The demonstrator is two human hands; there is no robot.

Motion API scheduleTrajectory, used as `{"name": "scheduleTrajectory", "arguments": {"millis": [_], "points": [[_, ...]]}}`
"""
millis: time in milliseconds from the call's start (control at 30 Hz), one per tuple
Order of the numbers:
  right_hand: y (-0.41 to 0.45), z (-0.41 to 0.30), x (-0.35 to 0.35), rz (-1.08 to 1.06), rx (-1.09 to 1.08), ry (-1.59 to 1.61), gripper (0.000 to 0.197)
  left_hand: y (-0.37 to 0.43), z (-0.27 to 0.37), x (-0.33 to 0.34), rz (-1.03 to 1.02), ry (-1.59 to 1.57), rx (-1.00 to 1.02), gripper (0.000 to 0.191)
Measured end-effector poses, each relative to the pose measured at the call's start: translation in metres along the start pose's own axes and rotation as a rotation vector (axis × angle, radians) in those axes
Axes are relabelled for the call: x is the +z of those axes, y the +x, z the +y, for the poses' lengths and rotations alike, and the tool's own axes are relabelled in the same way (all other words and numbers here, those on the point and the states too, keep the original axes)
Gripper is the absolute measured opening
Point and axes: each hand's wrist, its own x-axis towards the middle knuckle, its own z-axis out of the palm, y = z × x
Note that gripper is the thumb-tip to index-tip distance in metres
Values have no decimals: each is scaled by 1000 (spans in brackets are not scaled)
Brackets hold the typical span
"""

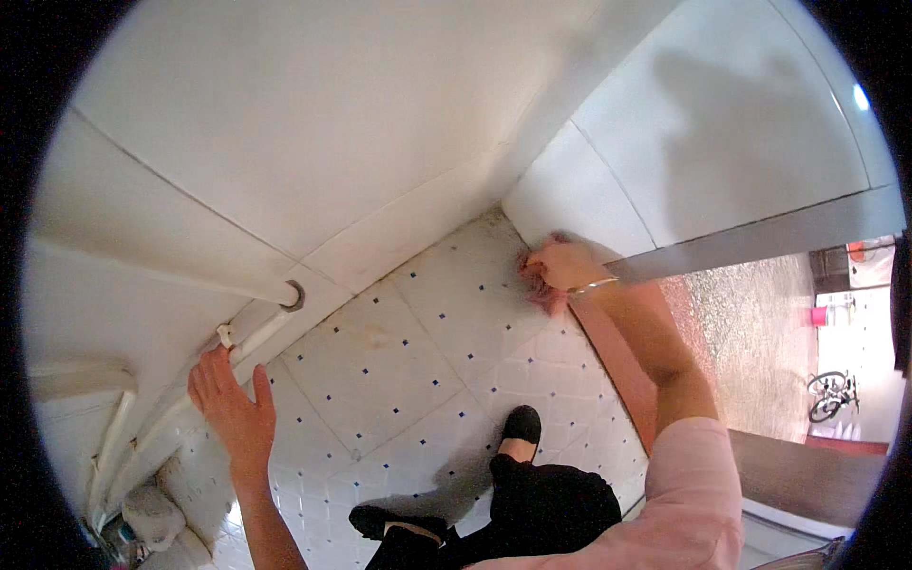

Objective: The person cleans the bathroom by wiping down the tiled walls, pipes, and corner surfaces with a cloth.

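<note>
My right hand (566, 265) is low by the corner of the white tiled wall, gripping a reddish cloth (543, 293) blurred by motion. The cloth is at the foot of the wall, over the floor tiles near the doorway. A bracelet circles that wrist. At the left, my left hand (231, 402) is spread, thumb apart, with its fingertips at a white pipe (262, 335) beside a small white pipe clip (225, 333). Whether the fingers press on the pipe or the wall is hard to tell. Nothing shows in this hand.
White floor tiles (399, 349) with small blue diamonds lie below, with my black shoes (521, 425) on them. A reddish threshold (613, 363) edges the doorway at right; outside stands a bicycle (830, 397). Another white pipe (192, 267) enters the wall. A pale bag (153, 516) sits lower left.
</note>
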Motion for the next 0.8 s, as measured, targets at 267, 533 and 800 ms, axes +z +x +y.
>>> {"name": "scheduleTrajectory", "arguments": {"millis": [267,533,800], "points": [[-150,-37,-107,633,96,758,36,-26,19,9,523,-6,205,48],[-119,-137,-80,650,-448,1124,42,18,192,8,-500,-1713,102,53],[-197,-87,-148,651,-578,1181,38,18,186,-25,-858,-1966,-591,44]]}}
